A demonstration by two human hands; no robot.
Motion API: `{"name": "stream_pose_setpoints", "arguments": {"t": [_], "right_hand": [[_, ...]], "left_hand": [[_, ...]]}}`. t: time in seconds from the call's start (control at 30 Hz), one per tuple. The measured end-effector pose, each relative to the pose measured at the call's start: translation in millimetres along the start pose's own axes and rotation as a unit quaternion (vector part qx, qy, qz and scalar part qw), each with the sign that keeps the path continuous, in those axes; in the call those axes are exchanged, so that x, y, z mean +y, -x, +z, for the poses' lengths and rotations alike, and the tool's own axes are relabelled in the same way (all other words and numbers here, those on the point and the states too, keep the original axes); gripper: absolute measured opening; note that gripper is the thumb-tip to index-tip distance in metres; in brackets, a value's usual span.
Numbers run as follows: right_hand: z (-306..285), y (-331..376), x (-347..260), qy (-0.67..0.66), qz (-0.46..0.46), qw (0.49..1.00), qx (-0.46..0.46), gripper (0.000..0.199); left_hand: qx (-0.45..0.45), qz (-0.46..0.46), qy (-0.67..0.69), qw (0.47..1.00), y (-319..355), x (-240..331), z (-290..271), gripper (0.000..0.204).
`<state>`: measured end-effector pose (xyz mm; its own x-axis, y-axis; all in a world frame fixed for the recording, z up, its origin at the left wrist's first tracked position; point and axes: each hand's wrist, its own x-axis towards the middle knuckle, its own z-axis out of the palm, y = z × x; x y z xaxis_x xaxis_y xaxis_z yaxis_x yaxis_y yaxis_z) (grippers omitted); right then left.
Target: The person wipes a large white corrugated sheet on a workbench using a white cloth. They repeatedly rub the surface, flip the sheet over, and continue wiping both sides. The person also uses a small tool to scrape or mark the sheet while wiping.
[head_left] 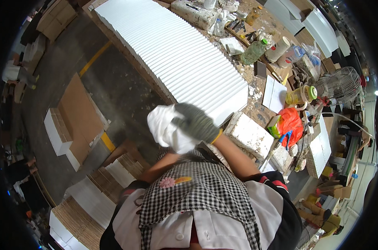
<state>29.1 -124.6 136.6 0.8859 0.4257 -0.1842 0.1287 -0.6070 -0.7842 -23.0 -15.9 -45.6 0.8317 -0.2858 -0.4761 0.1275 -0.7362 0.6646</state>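
Note:
My right hand point(196, 123), in a dark grey-green knit glove with a yellow cuff, is closed on a bunched white cloth point(166, 129) in front of my apron. Motion smears both glove and cloth. My left forearm point(160, 164) runs up to the cloth's lower side; the cloth covers the left hand, so its fingers do not show. Just beyond my hands, a long, tightly packed row of white folded cardboard pieces point(176, 54) lies along the workbench point(259, 98).
A glue-stained white block point(250, 133), a red plastic bag point(290, 125), a yellow jar with green lid point(299, 96) and a green bottle point(254, 52) crowd the bench's right. Cardboard stacks point(89, 196) stand at lower left. Another person point(326, 218) is at far right.

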Motion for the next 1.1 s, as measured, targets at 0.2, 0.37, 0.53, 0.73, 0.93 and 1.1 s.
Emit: {"name": "stream_pose_setpoints", "arguments": {"t": [0.2, 0.37, 0.53, 0.73, 0.93, 1.1], "right_hand": [[-144, -37, 65, 0.276, 0.258, 0.915, 0.144, 0.053], [-3, -37, 50, 0.318, 0.181, 0.914, 0.174, 0.103], [46, -2, 11, 0.01, -0.115, 0.983, 0.143, 0.038], [-134, -5, 90, 0.004, 0.192, 0.936, 0.296, 0.053], [-5, 12, 54, 0.357, 0.225, 0.888, 0.182, 0.068], [6, 2, -7, -0.026, 0.027, 0.999, -0.017, 0.06]], "left_hand": [[0.019, 0.052, 0.029, 0.998, 2, 9, 1, 0.112], [0.047, 0.098, -0.003, 0.994, 2, -2, 8, 0.111], [-0.024, 0.118, -0.015, 0.993, -1, -17, 13, 0.102], [-0.095, 0.131, -0.074, 0.984, -9, -25, 25, 0.092], [-0.088, 0.165, -0.054, 0.981, -8, -29, 20, 0.082], [0.1, 0.189, -0.098, 0.972, 11, -17, 5, 0.083]]}}
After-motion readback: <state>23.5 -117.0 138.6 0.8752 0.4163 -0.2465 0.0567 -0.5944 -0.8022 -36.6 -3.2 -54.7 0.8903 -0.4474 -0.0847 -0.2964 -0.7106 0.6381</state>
